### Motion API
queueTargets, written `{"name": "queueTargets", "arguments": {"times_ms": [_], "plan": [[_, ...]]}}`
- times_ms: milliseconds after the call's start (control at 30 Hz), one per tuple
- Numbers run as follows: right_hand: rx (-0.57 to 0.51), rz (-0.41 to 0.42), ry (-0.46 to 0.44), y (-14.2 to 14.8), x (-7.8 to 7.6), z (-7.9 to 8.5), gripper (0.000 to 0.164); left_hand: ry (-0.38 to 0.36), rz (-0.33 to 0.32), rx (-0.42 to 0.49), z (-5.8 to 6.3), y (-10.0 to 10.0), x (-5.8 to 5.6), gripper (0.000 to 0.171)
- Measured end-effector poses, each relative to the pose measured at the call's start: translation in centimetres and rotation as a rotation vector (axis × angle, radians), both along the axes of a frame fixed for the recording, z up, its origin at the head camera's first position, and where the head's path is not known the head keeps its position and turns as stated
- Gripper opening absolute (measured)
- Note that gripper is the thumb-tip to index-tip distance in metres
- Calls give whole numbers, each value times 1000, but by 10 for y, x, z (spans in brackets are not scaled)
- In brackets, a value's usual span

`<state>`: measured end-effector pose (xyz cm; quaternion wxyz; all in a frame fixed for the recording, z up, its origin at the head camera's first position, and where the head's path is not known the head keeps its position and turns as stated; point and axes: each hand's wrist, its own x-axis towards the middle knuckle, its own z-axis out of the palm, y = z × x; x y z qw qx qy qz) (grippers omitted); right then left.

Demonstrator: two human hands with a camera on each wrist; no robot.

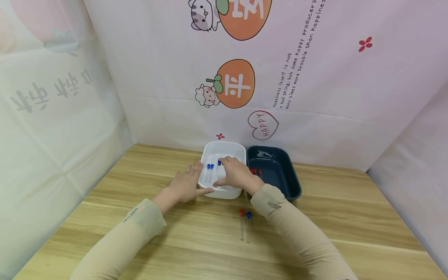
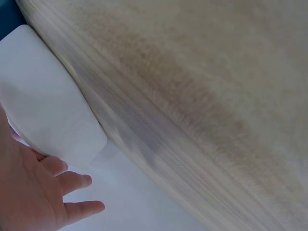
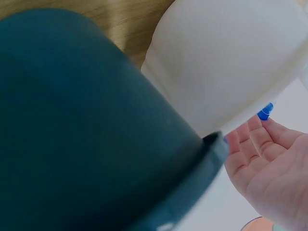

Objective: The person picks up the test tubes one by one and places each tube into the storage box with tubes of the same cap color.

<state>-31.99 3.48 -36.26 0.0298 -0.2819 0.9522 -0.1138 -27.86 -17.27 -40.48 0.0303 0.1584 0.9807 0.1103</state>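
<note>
My right hand [image 1: 236,173] reaches into the white tray [image 1: 224,193] and holds a blue-capped test tube [image 1: 218,169], fingers by the cap and thumb by the lower end. In the right wrist view its blue cap [image 3: 265,111] shows at the fingertips. Left of it, two more blue-capped test tubes [image 1: 210,175] lie side by side in the tray. My left hand [image 1: 185,186] is spread against the tray's left side, its thumb along the near rim. In the left wrist view its fingers [image 2: 72,182] are straight beside the white wall.
Right of the white tray stands a dark blue tray [image 1: 292,179] with red-capped test tubes [image 1: 259,172] in it, partly hidden by my right hand. On the wooden table in front lie a red-capped tube [image 1: 242,225] and a blue-capped tube [image 1: 248,228]. A printed cloth [image 1: 168,116] hangs behind.
</note>
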Motion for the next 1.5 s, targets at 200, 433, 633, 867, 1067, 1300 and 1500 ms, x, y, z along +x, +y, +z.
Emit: {"name": "queueTargets", "arguments": {"times_ms": [200,433,633,867,1067,1300,1500], "plan": [[11,-39,-40,-4,-8,-3,90,-4,2,8,-1,-1,-2,110],[-3,-71,-76,-10,-16,-9,89,-2,11,5,-1,-4,-1,110],[14,-88,-107,-13,-21,-12,90,0,13,2,-2,-6,-1,110],[29,-62,-117,-17,-26,-17,89,-9,15,6,-2,-7,0,110],[30,-60,-154,-20,-30,-22,87,7,10,5,-2,-6,-1,109],[29,-91,-199,-21,-33,-26,87,-2,7,24,-4,-3,-3,108],[15,-119,-197,-18,-39,-35,89,-9,13,13,-3,-1,-3,109]]}}
